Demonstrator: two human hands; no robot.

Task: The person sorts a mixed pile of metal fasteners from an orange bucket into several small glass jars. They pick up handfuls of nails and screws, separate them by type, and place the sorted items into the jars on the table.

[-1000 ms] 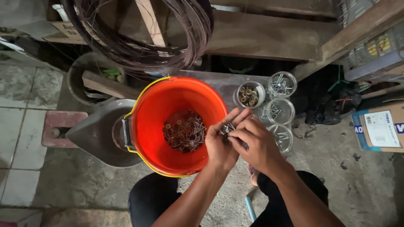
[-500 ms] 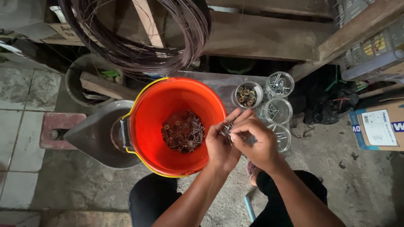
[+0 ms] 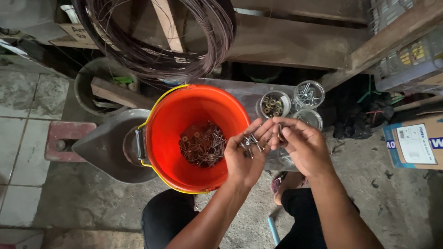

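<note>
An orange bucket (image 3: 184, 115) with a yellow handle stands on the floor, a pile of rusty nails and screws (image 3: 201, 146) in its bottom. My left hand (image 3: 244, 159) is cupped palm up at the bucket's right rim and holds a small heap of nails and screws (image 3: 250, 141). My right hand (image 3: 302, 145) sits just right of it, fingertips pinching a small piece over the left palm. Several clear round jars stand behind the hands: one with brownish washers (image 3: 272, 104), one with silver screws (image 3: 308, 94).
A coil of dark wire (image 3: 152, 41) hangs above the bucket before wooden shelving. A grey metal scoop-shaped pan (image 3: 104, 147) lies left of the bucket. A cardboard box (image 3: 415, 143) stands at the right. My knees are at the bottom.
My hands have shifted apart a little; the left palm has opened upward so the nails in it show, and the right fingers have lifted from the heap.
</note>
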